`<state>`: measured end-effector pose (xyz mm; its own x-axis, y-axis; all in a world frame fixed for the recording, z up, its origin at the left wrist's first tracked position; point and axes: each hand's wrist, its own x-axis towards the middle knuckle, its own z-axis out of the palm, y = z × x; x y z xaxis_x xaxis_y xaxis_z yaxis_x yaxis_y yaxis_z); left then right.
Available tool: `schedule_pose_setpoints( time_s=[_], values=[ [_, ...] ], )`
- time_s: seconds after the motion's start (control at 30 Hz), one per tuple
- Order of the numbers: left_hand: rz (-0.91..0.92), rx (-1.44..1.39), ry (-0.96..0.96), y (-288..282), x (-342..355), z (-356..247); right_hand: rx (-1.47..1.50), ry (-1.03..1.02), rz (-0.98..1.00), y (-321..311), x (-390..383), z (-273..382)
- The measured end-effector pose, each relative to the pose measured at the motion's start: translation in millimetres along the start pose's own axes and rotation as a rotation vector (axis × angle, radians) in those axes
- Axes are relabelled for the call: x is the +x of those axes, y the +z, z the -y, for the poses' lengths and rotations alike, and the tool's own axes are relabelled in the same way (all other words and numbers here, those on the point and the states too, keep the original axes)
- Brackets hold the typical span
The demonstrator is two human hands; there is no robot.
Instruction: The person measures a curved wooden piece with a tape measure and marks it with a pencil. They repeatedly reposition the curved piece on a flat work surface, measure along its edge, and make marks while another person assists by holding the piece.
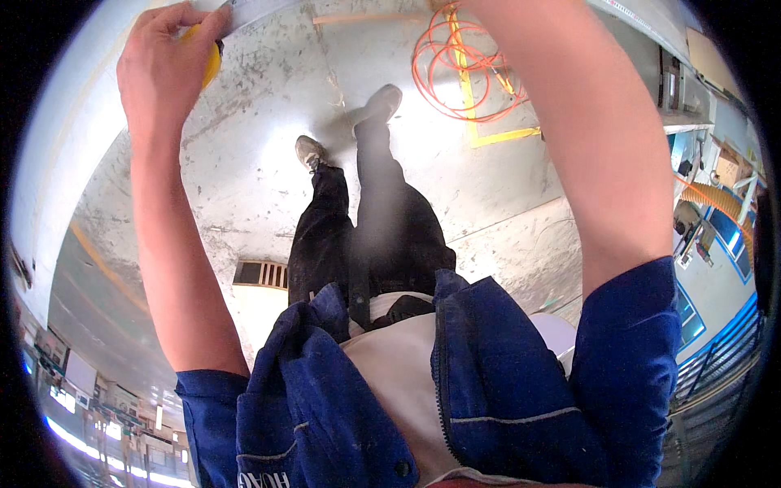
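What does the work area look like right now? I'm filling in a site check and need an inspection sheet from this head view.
Surface: scuffed grey concrete floor with yellow painted lines and a slatted floor grate.
Job's things: yellow tape measure in the left hand, its pale blade running off the top edge.
Clutter: nothing seen on the floor apart from the cable.
Hands: left hand raised, closed around the tape measure; right hand out of frame, only the right forearm shows.
Cables: coiled orange cable lying on the floor over the yellow lines.
Surroundings: shelving and equipment at right, too distorted to detail; person's shoes on the floor.
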<state>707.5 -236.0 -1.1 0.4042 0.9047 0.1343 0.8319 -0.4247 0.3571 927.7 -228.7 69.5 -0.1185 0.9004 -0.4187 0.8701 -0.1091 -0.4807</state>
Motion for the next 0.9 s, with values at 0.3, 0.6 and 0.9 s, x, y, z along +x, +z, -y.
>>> schedule_pose_setpoints(
  time_s=[0.3, 0.6, 0.9],
  values=[
    [0.030, 0.004, -0.018, 1, -1, 3, -0.087, -0.049, 0.070, -8, -9, 1],
    [0.030, -0.036, -0.056, 0, -3, 4, -0.065, -0.115, 0.066, -6, -4, -2],
    [-0.029, -0.011, 0.052, -2, 13, -24, 0.012, -0.025, -0.016, -11, -13, -18]
  ],
)
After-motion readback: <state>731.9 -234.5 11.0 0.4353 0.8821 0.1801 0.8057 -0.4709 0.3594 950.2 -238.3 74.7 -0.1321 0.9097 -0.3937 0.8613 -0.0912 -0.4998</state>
